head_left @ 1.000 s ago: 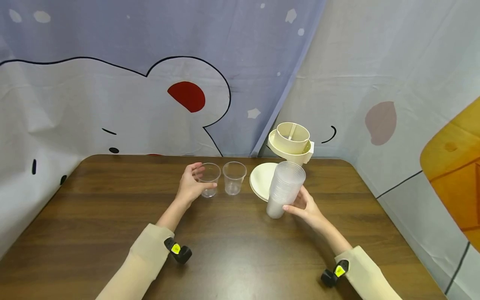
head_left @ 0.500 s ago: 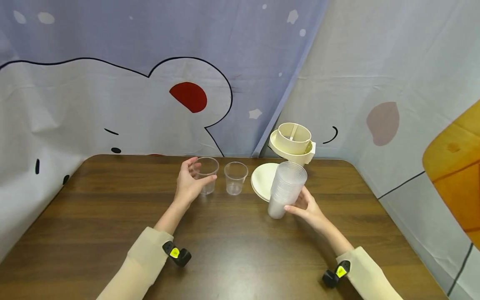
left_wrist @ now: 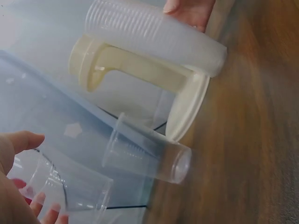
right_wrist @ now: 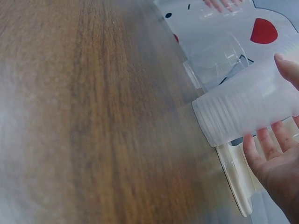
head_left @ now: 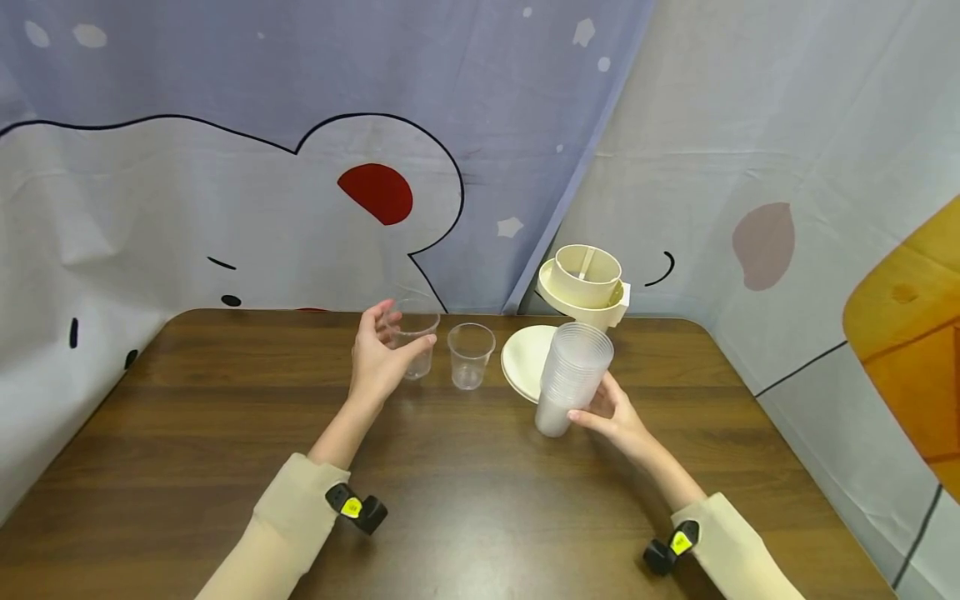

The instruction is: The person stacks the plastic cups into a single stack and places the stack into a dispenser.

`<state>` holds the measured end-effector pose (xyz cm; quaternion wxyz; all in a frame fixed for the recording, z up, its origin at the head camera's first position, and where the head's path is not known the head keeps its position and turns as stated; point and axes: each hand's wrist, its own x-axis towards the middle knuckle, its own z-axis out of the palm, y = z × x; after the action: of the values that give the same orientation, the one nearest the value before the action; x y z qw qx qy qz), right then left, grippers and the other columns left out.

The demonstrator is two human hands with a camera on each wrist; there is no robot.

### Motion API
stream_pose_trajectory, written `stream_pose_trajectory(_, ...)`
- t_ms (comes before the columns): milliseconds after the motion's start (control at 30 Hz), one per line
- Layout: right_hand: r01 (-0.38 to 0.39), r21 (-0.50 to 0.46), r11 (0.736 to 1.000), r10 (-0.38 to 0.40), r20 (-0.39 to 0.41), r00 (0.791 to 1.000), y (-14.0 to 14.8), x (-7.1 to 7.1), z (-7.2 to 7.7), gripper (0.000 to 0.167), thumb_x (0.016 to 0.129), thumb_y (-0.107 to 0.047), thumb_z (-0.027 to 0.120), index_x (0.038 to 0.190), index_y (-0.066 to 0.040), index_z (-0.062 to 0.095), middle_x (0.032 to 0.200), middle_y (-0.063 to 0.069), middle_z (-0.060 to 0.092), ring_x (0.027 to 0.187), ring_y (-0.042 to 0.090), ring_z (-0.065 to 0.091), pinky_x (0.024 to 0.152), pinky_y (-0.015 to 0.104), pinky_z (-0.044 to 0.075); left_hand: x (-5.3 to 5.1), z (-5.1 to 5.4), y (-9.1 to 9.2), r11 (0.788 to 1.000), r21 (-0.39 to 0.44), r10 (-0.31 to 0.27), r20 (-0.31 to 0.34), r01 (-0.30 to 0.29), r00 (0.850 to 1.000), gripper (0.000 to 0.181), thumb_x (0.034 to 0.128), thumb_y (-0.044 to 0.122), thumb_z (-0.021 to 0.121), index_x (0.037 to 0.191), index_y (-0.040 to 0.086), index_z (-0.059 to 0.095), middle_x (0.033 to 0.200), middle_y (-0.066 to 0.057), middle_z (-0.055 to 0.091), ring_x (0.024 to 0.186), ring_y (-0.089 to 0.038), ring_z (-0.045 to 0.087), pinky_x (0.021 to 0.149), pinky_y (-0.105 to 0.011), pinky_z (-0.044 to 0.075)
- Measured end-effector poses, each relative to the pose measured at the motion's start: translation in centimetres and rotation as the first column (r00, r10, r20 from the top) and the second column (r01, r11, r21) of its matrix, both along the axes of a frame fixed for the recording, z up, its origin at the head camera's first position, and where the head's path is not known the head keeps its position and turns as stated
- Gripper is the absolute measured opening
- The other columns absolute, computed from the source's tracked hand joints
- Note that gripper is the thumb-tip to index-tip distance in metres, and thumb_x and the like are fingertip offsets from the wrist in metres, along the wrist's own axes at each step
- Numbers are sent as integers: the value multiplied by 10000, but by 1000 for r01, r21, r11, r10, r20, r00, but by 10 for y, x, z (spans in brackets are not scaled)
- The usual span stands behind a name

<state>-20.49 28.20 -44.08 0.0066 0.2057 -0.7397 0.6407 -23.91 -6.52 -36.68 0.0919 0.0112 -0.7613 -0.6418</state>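
In the head view my left hand [head_left: 378, 358] holds a clear plastic cup [head_left: 420, 360] between thumb and fingers, raised off the table. A second clear cup [head_left: 468, 367] stands upright just to its right; the left wrist view shows this standing cup [left_wrist: 145, 154] too. My right hand [head_left: 611, 417] grips a tall stack of nested plastic cups [head_left: 573, 371] from the right side. Its thumb and fingers wrap the stack [right_wrist: 247, 102] in the right wrist view. I cannot tell whether the stack's base touches the table.
Behind the stack stands a cream cup holder [head_left: 585, 287] with a ring on top and a round base [head_left: 525, 358]. All of this is on a brown wooden table [head_left: 465, 500]. A printed cloth [head_left: 300, 208] hangs along the table's back edge.
My left hand has lifted its cup upward and slightly away from the table. The right hand, the stack and the standing cup have stayed in place.
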Motion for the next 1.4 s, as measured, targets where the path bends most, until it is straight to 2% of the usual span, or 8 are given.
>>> stream_pose_trajectory(367, 3, 2, 1000, -3, 2, 1000, 0, 0, 1, 756, 827, 65, 654, 1466, -108, 288, 1276, -136, 553, 1144, 48, 576, 923, 220, 507, 8, 17, 8, 1000, 3, -9, -56, 9, 998, 815, 751, 180, 814, 1428, 121, 365, 1380, -95, 516, 1193, -273, 483, 1028, -410, 418)
stream_pose_trajectory(567, 15, 6, 1000, -15, 8, 1000, -1, 1, 0, 756, 830, 50, 659, 1468, -99, 282, 1268, -139, 556, 1135, 46, 579, 918, 217, 508, 14, 25, 14, 1000, 8, -28, -116, 29, 993, 821, 742, 169, 818, 1426, 96, 369, 1377, -115, 522, 1227, -285, 489, 1036, -427, 413)
stream_pose_trajectory(1167, 14, 18, 1000, -15, 17, 1000, -1, 1, 3, 778, 842, 27, 649, 1491, -90, 236, 1288, -132, 535, 1160, 41, 557, 930, 209, 496, 29, 39, 43, 996, 3, -88, -177, 90, 980, 776, 734, 175, 822, 1397, 115, 425, 1344, -94, 559, 1217, -259, 520, 1013, -420, 440)
stream_pose_trajectory(1400, 17, 8, 1000, -17, 17, 1000, -3, 2, 3, 773, 842, 26, 648, 1487, -83, 237, 1285, -131, 536, 1152, 41, 560, 925, 205, 496, 33, 41, 51, 994, -8, -110, -193, 110, 975, 771, 729, 183, 833, 1389, 141, 437, 1327, -63, 574, 1218, -203, 524, 993, -400, 452)
